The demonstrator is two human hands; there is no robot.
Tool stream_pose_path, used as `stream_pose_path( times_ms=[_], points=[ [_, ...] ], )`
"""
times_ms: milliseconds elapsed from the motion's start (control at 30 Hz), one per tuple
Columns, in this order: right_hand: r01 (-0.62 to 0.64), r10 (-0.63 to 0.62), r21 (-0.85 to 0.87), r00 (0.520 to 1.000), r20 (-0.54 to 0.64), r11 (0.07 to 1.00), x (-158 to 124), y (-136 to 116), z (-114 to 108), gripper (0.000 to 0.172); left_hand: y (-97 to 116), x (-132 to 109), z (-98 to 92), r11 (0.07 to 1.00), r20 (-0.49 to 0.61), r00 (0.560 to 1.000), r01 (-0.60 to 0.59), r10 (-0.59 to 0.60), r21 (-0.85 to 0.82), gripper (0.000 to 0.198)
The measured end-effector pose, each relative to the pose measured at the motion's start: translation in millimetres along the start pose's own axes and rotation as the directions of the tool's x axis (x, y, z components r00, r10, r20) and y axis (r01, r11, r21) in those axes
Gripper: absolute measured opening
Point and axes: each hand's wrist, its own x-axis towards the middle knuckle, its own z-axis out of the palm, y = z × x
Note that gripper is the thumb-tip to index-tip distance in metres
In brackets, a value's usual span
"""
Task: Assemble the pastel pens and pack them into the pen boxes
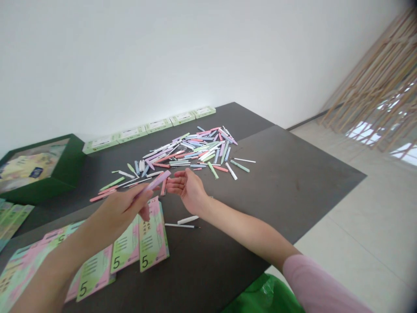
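Note:
My left hand [125, 211] is closed round a light purple pen barrel [157, 181], which points up and to the right. Beside it, my right hand [187, 189] has its fingers stretched out toward the barrel, palm turned inward. A red pen piece [163, 186] shows at the right fingertips; whether they touch it I cannot tell. Behind both hands spreads a loose pile of pen parts [195, 148] in white, purple, blue, green and red. Below my right wrist lie a white pen barrel [188, 220] and a thin refill [180, 225] with a dark tip.
Green and pink printed packs [153, 241] marked 5 overlap at the front left. A dark green box [70, 163] with a yellow packet [28, 167] inside stands at left. Several pale green boxes [158, 125] line the wall. The dark table [293, 174] ends at right above green plastic [267, 295].

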Motion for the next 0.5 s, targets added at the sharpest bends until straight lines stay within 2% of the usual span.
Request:
stream_pose_path(
  times_ms=[67, 100, 167, 200, 267, 333, 367, 400, 433, 500],
  points=[
    [0.048, -0.044, -0.09, 0.998, 0.045, 0.995, 5, -7, -9, 0.039, -9, -7, 7.5, 0.96, -0.078, 0.993, 0.06, -0.084, -0.273, 0.037],
    [0.075, -0.065, -0.134, 0.995, 0.075, 0.988, 6, -10, -12, 0.036, -14, -11, 12.1, 0.89, -0.101, 0.985, 0.082, -0.141, -0.449, 0.034],
    [0.126, -0.097, -0.212, 0.985, 0.145, 0.969, 4, -15, -17, 0.03, -19, -17, 21.1, 0.673, -0.097, 0.963, 0.101, -0.25, -0.733, 0.023],
    [0.143, -0.101, -0.24, 0.979, 0.179, 0.96, 3, -17, -19, 0.027, -20, -19, 25.1, 0.556, -0.075, 0.955, 0.103, -0.288, -0.825, 0.019],
    [0.197, -0.112, -0.306, 0.955, 0.274, 0.931, -1, -17, -20, 0.018, -17, -20, 32.0, 0.364, -0.028, 0.943, 0.101, -0.331, -0.926, 0.026],
    [0.309, -0.138, -0.395, 0.904, 0.405, 0.865, -5, -15, -20, 0.015, -12, -18, 38.3, 0.261, -0.043, 0.936, 0.053, -0.35, -0.964, 0.038],
    [0.377, -0.149, -0.441, 0.871, 0.469, 0.815, -7, -13, -20, 0.02, -9, -17, 41.5, 0.258, -0.079, 0.934, 0.015, -0.349, -0.966, 0.043],
    [0.441, -0.156, -0.482, 0.838, 0.522, 0.757, -8, -11, -19, 0.027, -5, -16, 44.9, 0.297, -0.128, 0.933, -0.024, -0.337, -0.954, 0.046],
    [0.493, -0.162, -0.514, 0.813, 0.559, 0.702, -9, -9, -19, 0.034, -2, -15, 48.5, 0.377, -0.183, 0.933, -0.055, -0.311, -0.924, 0.049],
    [0.555, -0.179, -0.542, 0.784, 0.595, 0.631, -11, -4, -17, 0.045, 4, -15, 55.3, 0.603, -0.28, 0.929, -0.082, -0.242, -0.794, 0.049]
  ],
)
